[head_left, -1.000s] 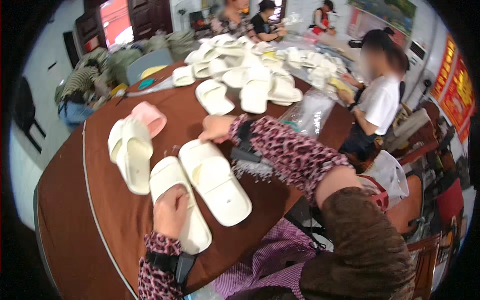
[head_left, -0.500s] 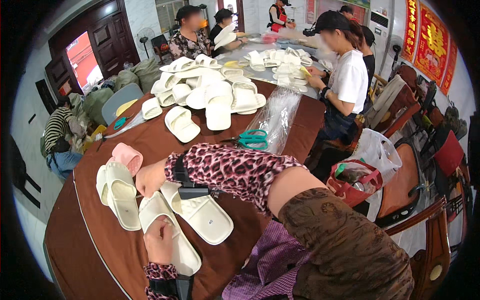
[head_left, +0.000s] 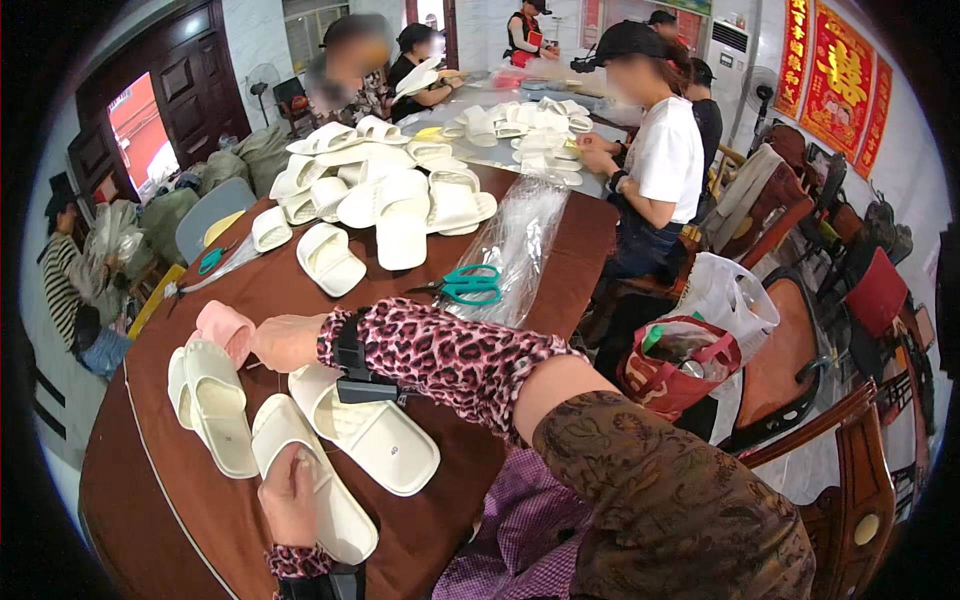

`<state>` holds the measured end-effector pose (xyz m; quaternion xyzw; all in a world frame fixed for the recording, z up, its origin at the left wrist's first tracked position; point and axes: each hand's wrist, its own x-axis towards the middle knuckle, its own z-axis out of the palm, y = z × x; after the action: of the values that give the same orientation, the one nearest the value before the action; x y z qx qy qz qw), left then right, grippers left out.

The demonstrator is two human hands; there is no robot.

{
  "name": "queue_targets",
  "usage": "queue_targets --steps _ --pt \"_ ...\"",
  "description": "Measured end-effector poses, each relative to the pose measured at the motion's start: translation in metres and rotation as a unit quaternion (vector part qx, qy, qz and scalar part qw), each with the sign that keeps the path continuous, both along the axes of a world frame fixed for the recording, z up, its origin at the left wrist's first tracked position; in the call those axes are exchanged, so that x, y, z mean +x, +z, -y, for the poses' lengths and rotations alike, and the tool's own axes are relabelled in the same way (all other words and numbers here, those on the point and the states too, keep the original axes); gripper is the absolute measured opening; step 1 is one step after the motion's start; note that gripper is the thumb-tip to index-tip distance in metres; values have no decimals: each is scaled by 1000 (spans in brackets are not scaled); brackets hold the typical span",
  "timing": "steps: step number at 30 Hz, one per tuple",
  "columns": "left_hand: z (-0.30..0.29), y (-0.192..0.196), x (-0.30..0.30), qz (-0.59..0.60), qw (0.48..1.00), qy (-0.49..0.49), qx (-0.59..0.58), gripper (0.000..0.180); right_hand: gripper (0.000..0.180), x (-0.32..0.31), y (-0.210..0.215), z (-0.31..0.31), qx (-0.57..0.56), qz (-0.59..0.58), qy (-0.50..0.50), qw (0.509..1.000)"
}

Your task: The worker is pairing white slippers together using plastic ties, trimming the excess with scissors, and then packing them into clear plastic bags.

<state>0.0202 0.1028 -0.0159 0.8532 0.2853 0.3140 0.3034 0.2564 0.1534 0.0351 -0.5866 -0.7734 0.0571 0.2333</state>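
Note:
A white slipper (head_left: pixel 345 515) lies lengthwise before me, and my left hand (head_left: pixel 290 498) is closed at the edge of its strap, fingertips partly hidden. My right hand (head_left: pixel 285 343) reaches across beyond the toe of this slipper, closed in a fist beside a pink slipper (head_left: pixel 226 332). A faint thin strand hangs below the right fist; what the fingers grip is hidden. Under my right forearm lies another white slipper (head_left: pixel 395 455), sole end toward me. A white pair (head_left: pixel 222 425) rests on the left, one partly over the other.
A heap of white slippers (head_left: pixel 400 215) covers the table's middle. Teal-handled scissors (head_left: pixel 470 285) lie by clear plastic bags (head_left: pixel 525 225); another teal pair (head_left: pixel 210 261) is far left. People work around the table. A red bag (head_left: pixel 680 365) stands at the right beside a chair (head_left: pixel 780 350).
My right hand has moved away from the white slipper's toe toward the pink slipper. The left hand stays at the strap. The whole view has shifted slightly.

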Motion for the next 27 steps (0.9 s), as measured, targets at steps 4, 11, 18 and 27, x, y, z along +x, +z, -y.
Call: queue_targets --steps 4,11,18,27 --pt "7 13 -4 45 999 -6 2 24 7 19 0 18 73 -63 -51 994" --pt "18 55 0 143 954 35 -260 22 7 6 -9 67 254 -188 38 948" --pt "2 76 79 163 972 38 -165 26 8 -1 -18 75 356 -185 53 914" --pt "-18 55 80 132 931 51 -337 13 17 -1 -26 69 371 -164 61 912"
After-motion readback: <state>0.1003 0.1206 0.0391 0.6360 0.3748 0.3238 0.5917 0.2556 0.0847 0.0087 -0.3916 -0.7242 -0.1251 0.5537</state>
